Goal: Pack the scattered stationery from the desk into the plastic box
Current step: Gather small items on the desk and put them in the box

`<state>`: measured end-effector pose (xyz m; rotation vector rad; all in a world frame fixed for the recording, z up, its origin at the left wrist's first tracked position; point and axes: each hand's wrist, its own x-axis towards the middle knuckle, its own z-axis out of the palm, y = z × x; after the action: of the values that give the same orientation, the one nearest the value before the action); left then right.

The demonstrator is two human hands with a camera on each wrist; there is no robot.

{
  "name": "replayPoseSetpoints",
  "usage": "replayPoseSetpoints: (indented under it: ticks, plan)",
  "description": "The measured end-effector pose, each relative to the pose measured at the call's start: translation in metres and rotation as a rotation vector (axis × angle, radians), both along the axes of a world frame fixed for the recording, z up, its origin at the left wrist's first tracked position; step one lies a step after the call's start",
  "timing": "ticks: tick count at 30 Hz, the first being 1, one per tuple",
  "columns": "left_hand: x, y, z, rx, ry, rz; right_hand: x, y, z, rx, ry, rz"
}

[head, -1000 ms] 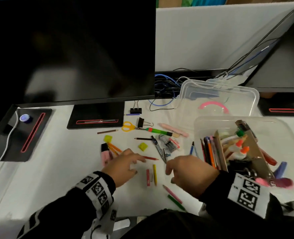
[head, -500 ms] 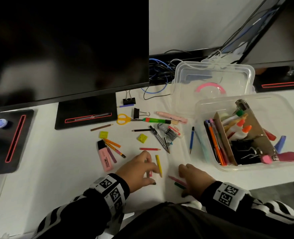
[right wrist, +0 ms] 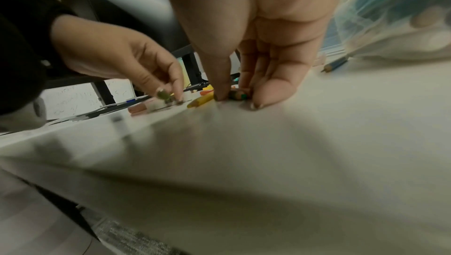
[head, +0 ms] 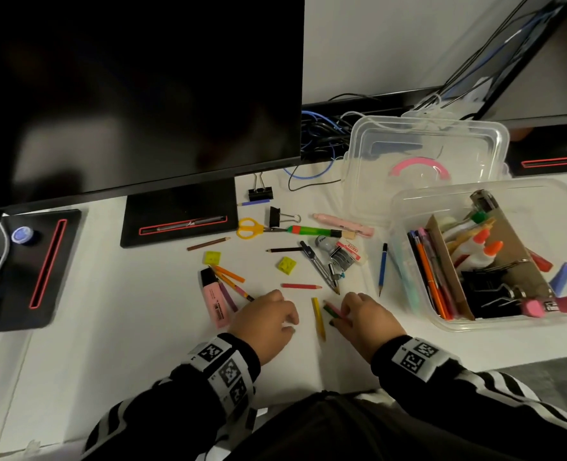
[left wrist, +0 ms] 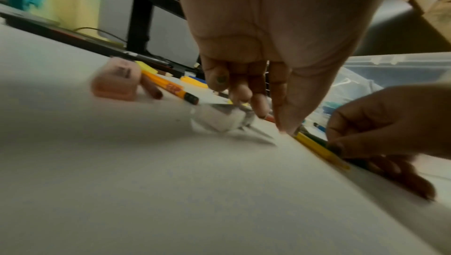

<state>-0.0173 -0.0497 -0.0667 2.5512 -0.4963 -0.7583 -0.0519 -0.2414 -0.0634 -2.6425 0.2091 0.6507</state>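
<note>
Green and pink pencils point(head: 332, 310) pinched flat on the table point(head: 142, 327) by right hand point(head: 365, 319), left of the box point(head: 418, 314). Left hand point(head: 265, 322) curled near yellow pencil point(head: 318, 319); grip unclear. Advice: gather parallel, lift level, drop in box.

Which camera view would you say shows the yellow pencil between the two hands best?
The head view: the whole yellow pencil lies unobstructed on the desk. The left wrist view shows its length blurred, partly hidden by fingers; the right wrist view shows only its end beside the right hand.
</note>
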Motion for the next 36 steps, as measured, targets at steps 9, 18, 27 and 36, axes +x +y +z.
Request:
replayPoseSetpoints:
  ticks: [9, 18, 27, 36]
  plan:
    - [0.003, -0.054, 0.002, 0.102, 0.018, 0.109, 0.002, -0.001, -0.001, 0.020, 0.032, -0.107]
    - [0.010, -0.047, -0.002, -0.023, 0.156, 0.281, 0.004, -0.006, -0.004, 0.069, 0.066, -0.175]
    - [0.011, -0.028, 0.005, -0.302, 0.302, 0.407, 0.000, -0.011, 0.001, 0.067, 0.015, -0.188]
    - [0.025, -0.007, 0.016, -0.541, 0.001, 0.318, 0.003, -0.003, 0.004, -0.007, 0.109, -0.021]
